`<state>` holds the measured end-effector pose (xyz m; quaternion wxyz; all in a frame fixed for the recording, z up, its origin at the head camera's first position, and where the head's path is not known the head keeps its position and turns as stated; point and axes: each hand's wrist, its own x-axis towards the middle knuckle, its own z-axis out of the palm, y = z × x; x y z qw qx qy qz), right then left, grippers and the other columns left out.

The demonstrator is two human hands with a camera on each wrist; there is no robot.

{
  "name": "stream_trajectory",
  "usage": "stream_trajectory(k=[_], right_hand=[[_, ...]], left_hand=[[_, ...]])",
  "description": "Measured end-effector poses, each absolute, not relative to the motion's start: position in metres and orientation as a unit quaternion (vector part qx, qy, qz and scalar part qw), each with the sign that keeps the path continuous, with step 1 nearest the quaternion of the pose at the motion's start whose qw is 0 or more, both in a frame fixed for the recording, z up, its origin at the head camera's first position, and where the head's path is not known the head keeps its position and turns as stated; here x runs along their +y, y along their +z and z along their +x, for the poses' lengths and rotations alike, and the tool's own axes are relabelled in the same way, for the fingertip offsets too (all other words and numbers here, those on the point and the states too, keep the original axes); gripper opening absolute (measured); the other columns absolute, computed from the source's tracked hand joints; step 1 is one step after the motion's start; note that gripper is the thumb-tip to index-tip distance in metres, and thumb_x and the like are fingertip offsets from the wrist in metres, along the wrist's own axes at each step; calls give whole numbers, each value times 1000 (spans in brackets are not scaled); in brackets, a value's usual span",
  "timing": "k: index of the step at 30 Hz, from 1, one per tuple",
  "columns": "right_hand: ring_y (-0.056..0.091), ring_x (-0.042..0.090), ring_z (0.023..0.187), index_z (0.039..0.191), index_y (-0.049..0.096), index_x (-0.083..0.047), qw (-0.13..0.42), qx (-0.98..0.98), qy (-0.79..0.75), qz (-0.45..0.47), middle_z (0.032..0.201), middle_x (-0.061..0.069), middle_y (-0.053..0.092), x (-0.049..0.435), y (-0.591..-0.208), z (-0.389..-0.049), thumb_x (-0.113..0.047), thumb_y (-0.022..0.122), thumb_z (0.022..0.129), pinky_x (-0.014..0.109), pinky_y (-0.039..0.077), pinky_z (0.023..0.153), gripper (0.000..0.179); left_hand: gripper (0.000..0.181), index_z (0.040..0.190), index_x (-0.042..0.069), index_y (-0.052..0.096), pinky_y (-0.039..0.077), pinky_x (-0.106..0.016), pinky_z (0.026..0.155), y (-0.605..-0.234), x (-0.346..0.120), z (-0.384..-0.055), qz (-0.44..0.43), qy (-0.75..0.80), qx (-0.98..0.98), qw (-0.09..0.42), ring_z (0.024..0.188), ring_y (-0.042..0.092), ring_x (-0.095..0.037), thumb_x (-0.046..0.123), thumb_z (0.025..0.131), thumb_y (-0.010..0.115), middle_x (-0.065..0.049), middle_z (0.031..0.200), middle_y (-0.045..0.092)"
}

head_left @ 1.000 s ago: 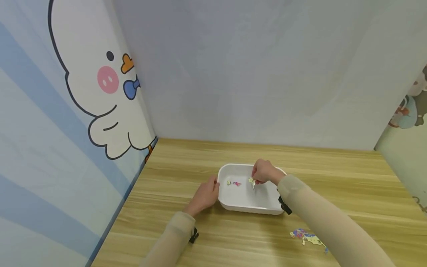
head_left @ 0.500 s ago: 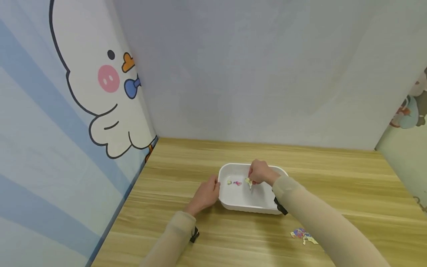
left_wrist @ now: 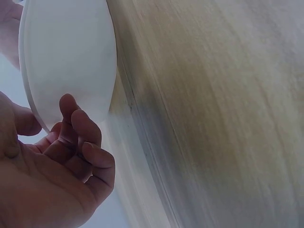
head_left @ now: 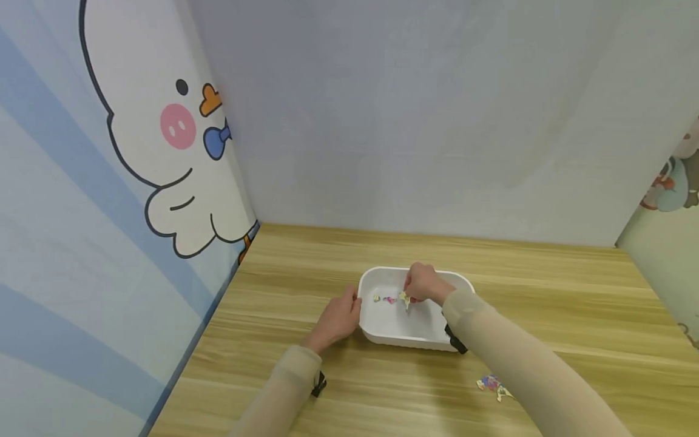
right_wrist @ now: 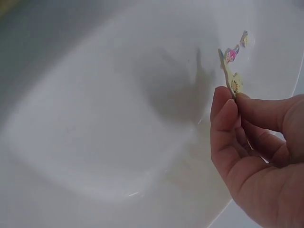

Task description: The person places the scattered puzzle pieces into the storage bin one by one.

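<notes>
Yellow flat irregular cutout (head_left: 404, 297), we see, juts left from the pinching right hand (head_left: 424, 283), long axis roughly near-far, over the white rectangular plastic tray (head_left: 382, 321), gripped on its left by the left hand (head_left: 338, 314).

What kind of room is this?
Perhaps a children's play corner, though I can't be sure: a cartoon bird decorates the left wall, and small colorful pieces lie in a white tray on a wood-patterned table.

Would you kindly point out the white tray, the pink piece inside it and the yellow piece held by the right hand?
White tray (head_left: 409, 343): head view, front outer wall.
Pink piece (head_left: 390, 300): head view, its middle.
Yellow piece (right_wrist: 235, 83): right wrist view, its wider part.
</notes>
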<state>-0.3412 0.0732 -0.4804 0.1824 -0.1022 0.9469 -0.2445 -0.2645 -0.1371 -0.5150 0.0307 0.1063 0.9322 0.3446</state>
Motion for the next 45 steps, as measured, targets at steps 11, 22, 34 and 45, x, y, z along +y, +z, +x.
stream_trajectory(k=[11, 22, 34, 45], right_hand=[[50, 9, 42, 68, 68, -4, 166, 952, -243, -83, 52, 3, 60, 69, -490, -342, 7, 59, 73, 20, 42, 42, 15], [53, 11, 40, 60, 63, -3, 167, 956, -233, -58, 50, 4, 60, 72, -491, -342, 8, 53, 74, 19, 41, 39, 20], [53, 11, 41, 59, 60, -2, 168, 956, -234, -51, 56, 8, 63, 68, -497, -339, 7, 52, 77, 19, 41, 40, 21], [55, 13, 42, 60, 60, -2, 164, 959, -228, -45, 54, 8, 61, 71, -495, -341, 7, 56, 76, 20, 42, 41, 18]], left_hand=[[10, 102, 7, 47, 42, -31, 52, -513, -138, -264, 101, 348, 931, 34, 59, 50, -17, 16, 101, 42, -4, 71, 52], [10, 101, 8, 47, 42, -31, 53, -514, -139, -264, 108, 343, 933, 28, 59, 50, -17, 17, 101, 43, -3, 71, 52], [8, 101, 8, 48, 42, -32, 53, -512, -137, -263, 116, 350, 930, 18, 61, 51, -17, 15, 100, 44, -3, 73, 53], [10, 102, 7, 48, 42, -31, 52, -514, -136, -264, 104, 352, 929, 33, 60, 50, -18, 15, 101, 44, -4, 73, 52]])
